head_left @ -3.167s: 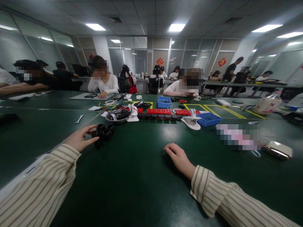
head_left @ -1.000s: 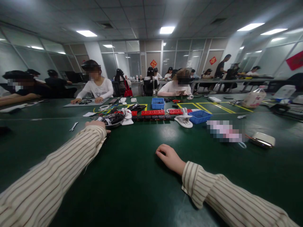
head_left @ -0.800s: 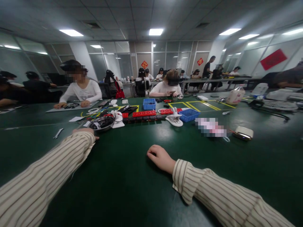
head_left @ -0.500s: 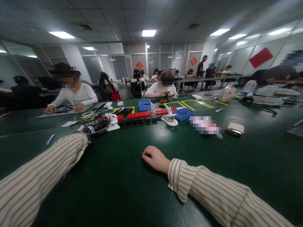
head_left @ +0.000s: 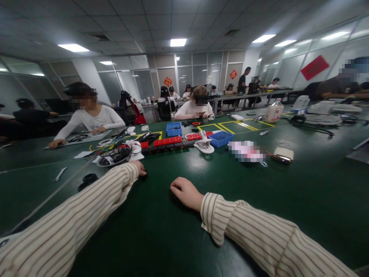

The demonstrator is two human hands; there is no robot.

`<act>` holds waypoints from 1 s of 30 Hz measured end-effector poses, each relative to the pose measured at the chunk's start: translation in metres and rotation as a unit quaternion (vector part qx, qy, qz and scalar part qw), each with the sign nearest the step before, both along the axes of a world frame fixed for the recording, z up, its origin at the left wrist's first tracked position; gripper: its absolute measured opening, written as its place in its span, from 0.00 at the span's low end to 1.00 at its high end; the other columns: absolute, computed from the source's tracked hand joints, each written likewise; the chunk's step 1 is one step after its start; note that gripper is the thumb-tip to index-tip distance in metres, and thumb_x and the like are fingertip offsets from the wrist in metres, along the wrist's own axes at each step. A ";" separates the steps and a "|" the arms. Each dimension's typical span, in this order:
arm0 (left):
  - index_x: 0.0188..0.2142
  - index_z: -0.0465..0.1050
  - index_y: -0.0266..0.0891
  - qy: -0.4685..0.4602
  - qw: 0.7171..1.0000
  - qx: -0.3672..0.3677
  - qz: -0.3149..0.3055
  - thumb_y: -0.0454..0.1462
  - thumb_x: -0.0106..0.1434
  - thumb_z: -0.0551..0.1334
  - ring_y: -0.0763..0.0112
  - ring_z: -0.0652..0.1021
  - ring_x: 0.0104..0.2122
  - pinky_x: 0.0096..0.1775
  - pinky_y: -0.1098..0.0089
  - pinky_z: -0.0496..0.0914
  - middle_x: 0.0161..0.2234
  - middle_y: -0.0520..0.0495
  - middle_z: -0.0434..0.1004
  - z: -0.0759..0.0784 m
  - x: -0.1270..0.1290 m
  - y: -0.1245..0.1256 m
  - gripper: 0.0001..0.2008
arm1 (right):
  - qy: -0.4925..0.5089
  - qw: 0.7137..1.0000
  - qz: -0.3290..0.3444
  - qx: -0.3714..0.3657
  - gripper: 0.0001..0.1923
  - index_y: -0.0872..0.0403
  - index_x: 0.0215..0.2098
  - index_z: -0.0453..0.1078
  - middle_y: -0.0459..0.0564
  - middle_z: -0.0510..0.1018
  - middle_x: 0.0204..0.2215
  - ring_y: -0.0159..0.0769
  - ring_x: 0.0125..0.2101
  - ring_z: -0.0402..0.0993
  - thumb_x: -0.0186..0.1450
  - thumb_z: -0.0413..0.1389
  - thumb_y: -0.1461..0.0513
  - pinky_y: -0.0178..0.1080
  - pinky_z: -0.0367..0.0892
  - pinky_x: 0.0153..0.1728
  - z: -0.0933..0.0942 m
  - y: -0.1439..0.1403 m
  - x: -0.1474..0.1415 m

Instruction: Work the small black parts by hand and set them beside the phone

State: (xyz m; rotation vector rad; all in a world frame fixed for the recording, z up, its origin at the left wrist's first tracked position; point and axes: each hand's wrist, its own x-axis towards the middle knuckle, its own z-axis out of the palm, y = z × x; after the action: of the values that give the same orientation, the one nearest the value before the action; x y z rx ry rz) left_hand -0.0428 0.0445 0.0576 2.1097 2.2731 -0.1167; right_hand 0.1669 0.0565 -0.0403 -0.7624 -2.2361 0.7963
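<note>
My left hand point(head_left: 138, 167) is held low over the green table point(head_left: 161, 215), in front of the white clip-on device point(head_left: 136, 148). A small black piece point(head_left: 145, 173) shows at its fingertips, its kind too small to tell; most of the fingers are hidden behind the wrist. My right hand point(head_left: 186, 193) rests on the table with its fingers curled in and nothing visible in them. Two black round pieces point(head_left: 90, 178) lie beside my left forearm. Behind my left hand is a clear bowl point(head_left: 111, 163) with black cables and parts.
Red and black power strips point(head_left: 168, 141), a white clip base point(head_left: 205, 146) and blue bins point(head_left: 221, 139) line the middle. A wrench point(head_left: 60, 174) lies left. Right are a blurred pouch point(head_left: 246, 151) and a cream box point(head_left: 283, 155). Co-workers point(head_left: 92, 115) sit across the table.
My left hand has moved right, away from the bowl, with the small black piece now showing at its fingertips. The black round pieces have come into view. My right hand stays put.
</note>
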 end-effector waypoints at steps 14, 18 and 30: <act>0.26 0.75 0.42 -0.134 0.950 0.078 -0.269 0.40 0.52 0.65 0.62 0.74 0.33 0.37 0.63 0.62 0.27 0.50 0.75 -0.038 0.114 -0.056 0.05 | 0.122 0.986 0.089 0.064 0.36 0.59 0.45 0.64 0.54 0.70 0.39 0.35 0.40 0.65 0.66 0.29 0.42 0.38 0.61 0.43 0.010 -0.013 0.023; 0.29 0.71 0.37 -0.172 0.943 0.161 -0.237 0.45 0.50 0.67 0.62 0.72 0.32 0.37 0.61 0.64 0.28 0.48 0.72 -0.053 0.092 -0.060 0.14 | 0.025 0.991 0.101 0.081 0.32 0.59 0.41 0.65 0.52 0.70 0.35 0.34 0.36 0.65 0.68 0.30 0.45 0.36 0.60 0.40 0.010 -0.014 0.021; 0.37 0.71 0.41 -0.273 0.933 0.154 -0.179 0.45 0.40 0.71 0.55 0.68 0.43 0.49 0.51 0.61 0.40 0.46 0.69 -0.103 0.064 -0.052 0.24 | -0.071 0.992 0.048 0.091 0.11 0.58 0.31 0.63 0.47 0.65 0.29 0.31 0.31 0.59 0.67 0.44 0.61 0.33 0.57 0.34 0.014 -0.016 0.012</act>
State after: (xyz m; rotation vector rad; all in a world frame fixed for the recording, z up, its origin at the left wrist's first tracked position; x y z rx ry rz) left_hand 0.0210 -0.0075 -0.0458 2.2908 1.6544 0.7650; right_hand 0.1788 0.0407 -0.0259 -0.6457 -2.4496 0.5869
